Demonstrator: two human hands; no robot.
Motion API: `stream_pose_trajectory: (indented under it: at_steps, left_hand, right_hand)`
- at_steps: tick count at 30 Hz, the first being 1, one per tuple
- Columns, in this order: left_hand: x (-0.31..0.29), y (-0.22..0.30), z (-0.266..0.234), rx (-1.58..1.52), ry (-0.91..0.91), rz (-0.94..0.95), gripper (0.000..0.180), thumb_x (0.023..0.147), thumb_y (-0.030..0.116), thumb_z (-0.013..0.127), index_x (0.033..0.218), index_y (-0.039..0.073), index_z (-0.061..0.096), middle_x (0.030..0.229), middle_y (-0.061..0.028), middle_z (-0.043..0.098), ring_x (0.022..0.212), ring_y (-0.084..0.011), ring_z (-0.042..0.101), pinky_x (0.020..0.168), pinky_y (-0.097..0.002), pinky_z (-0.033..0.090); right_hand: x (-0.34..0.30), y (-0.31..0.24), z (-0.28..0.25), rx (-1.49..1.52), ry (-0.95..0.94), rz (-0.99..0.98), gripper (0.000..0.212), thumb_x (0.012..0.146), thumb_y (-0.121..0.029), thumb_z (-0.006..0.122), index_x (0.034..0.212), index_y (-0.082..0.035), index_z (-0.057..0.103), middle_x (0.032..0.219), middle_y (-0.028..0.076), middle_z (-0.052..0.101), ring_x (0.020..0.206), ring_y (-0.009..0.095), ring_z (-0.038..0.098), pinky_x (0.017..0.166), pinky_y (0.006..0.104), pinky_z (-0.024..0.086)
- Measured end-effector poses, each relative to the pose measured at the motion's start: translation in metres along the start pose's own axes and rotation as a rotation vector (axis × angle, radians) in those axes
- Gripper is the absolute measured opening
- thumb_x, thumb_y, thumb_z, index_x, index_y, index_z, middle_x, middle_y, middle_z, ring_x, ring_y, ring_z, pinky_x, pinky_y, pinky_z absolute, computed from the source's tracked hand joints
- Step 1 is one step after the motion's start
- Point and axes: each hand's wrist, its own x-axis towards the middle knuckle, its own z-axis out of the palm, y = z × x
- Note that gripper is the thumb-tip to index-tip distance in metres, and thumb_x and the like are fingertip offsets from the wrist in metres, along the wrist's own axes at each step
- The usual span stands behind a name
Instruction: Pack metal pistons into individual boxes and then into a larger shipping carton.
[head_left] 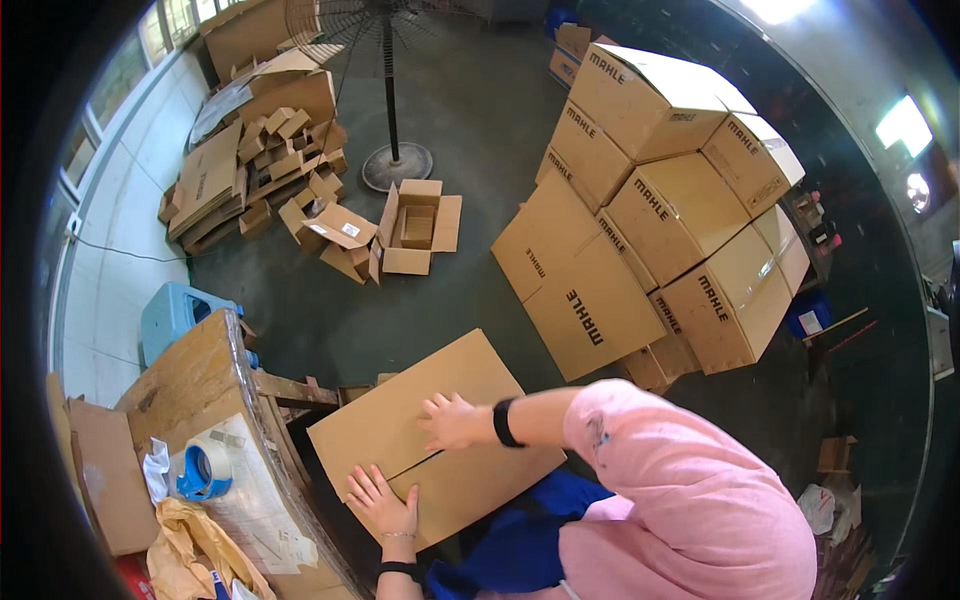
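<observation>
A brown cardboard box (490, 470) sits in front of me. Its top flaps are folded inward, and a narrow dark slit shows between them near the middle. My left hand (382, 500) lies flat on the near left part of the top, fingers spread. Resting on the flaps closer to the centre is my right hand (452, 422), its fingers stretched out and nothing held. What supports the box is mostly hidden beneath it.
To the left, a worn wooden table (190, 365) bears a tape roll in a blue dispenser (205, 472) and crumpled yellowish wrapping (195, 550). Stacked cartons (690, 210) stand at the right. Farther off are a fan stand (392, 100), an open box (418, 225) and flattened cardboard (205, 185).
</observation>
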Motion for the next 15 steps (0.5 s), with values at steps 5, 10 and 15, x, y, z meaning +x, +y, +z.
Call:
stream_pose_trajectory:
  at_steps: [5,10,15]
  left_hand:
    - [0.001,0.006,-0.007,0.015,0.02,-0.032,0.089,0.071,0.054,0.061,0.137,0.004,0.027,0.145,-0.0221,0.012,0.134,-0.0419,0.006,0.106,-0.0569,0.005]
    - [0.004,0.004,0.018,-0.241,-0.14,-0.075,0.089,0.067,0.053,0.065,0.137,0.009,0.03,0.143,-0.0191,0.023,0.133,-0.0406,0.013,0.104,-0.0595,0.006]
    - [0.008,0.008,0.023,-0.146,0.071,0.011,0.081,0.075,0.06,0.051,0.138,0.015,0.029,0.145,-0.0172,0.02,0.134,-0.0401,0.012,0.105,-0.058,0.01]
  right_hand:
    - [0.011,-0.001,0.068,-0.044,0.515,0.081,0.059,0.083,-0.045,0.052,0.13,-0.012,0.04,0.135,0.021,0.032,0.128,0.039,0.025,0.105,0.0501,0.021]
    - [0.013,0.004,0.062,-0.05,0.503,0.193,0.066,0.079,-0.039,0.058,0.136,-0.017,0.032,0.144,0.018,0.019,0.134,0.037,0.013,0.107,0.0538,0.011]
    - [0.024,0.019,0.084,-0.302,0.524,0.281,0.072,0.076,-0.037,0.061,0.138,-0.018,0.029,0.145,0.018,0.015,0.136,0.036,0.008,0.108,0.0529,0.007]
